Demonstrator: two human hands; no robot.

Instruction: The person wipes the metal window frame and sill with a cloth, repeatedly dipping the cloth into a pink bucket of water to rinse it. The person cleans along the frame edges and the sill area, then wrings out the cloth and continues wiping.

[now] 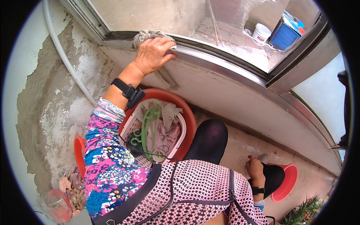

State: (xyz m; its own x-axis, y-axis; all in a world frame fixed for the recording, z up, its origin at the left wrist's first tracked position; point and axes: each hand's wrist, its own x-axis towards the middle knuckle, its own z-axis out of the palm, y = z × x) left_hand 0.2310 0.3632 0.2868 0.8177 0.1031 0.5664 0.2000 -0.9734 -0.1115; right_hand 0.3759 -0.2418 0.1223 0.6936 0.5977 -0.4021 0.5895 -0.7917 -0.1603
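My left hand (154, 53) presses a crumpled grey cloth (142, 37) onto the metal bottom rail (225, 63) of a sliding window, near its left corner. The cloth is bunched under the palm and fingers, and its lower side is hidden. Low on the right, my right hand (254, 168) hangs beside my knee in black trousers, fingers partly curled. A small greyish thing (263, 158) shows just past those fingers; whether the hand touches it is unclear. Below my left forearm stands a red-brown tub (190, 118) with a pink plastic basket (182, 137) set in it.
Green clothes hangers (146, 126) and cloths fill the basket. A pink-red basin (291, 180) stands right of my knee, near a spiky potted plant (302, 211). A white pipe (64, 57) runs down the peeling wall. Outside are a white bucket (261, 32) and a blue bin (284, 35).
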